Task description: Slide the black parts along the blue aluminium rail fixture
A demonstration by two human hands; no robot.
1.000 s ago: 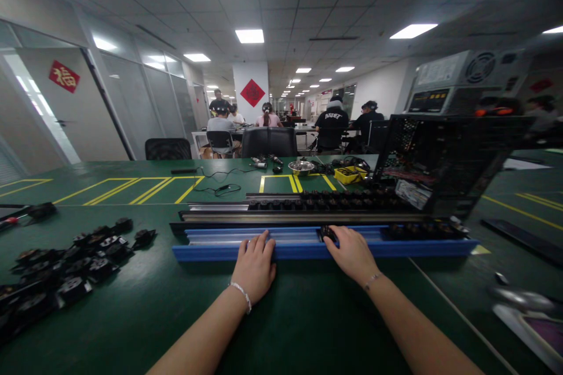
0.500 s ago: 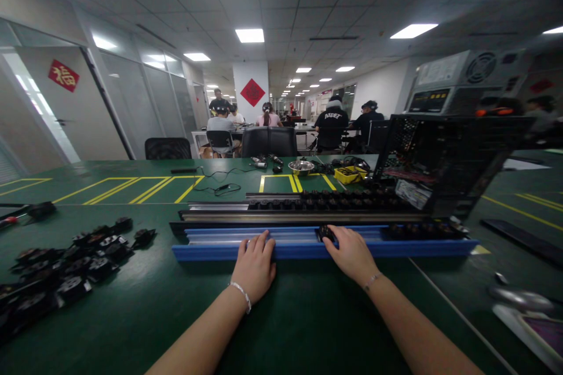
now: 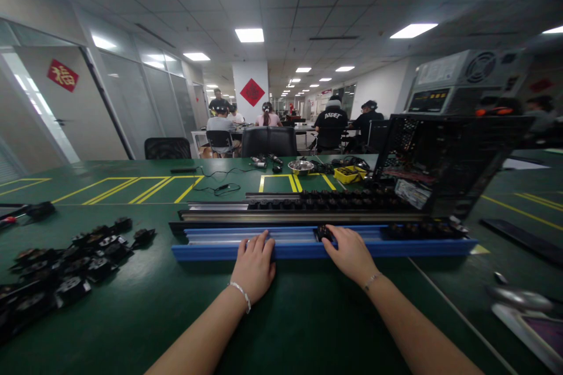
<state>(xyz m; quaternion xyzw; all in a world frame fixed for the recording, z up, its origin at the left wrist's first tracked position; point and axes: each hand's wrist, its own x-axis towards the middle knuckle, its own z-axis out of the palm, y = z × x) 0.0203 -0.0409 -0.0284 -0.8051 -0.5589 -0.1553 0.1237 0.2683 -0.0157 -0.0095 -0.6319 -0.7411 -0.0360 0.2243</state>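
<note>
A long blue rail (image 3: 290, 252) with a silvery channel lies across the green table in front of me. My left hand (image 3: 255, 266) rests on its near edge, palm down, fingers stretched out and holding nothing. Farther right, my right hand (image 3: 352, 252) has thumb and fingers closed round a small black part (image 3: 324, 232) that sits in the channel. Several similar black parts (image 3: 417, 229) stand in a row at the rail's right end. Whether the held part is fixed in the channel, I cannot tell.
Behind lie dark rails (image 3: 215, 217) with a row of black parts (image 3: 303, 202). A pile of black parts (image 3: 88, 258) is at left. An open computer case (image 3: 457, 158) stands at right, near a yellow tray (image 3: 349, 174) and metal bowl (image 3: 301, 167). People sit beyond.
</note>
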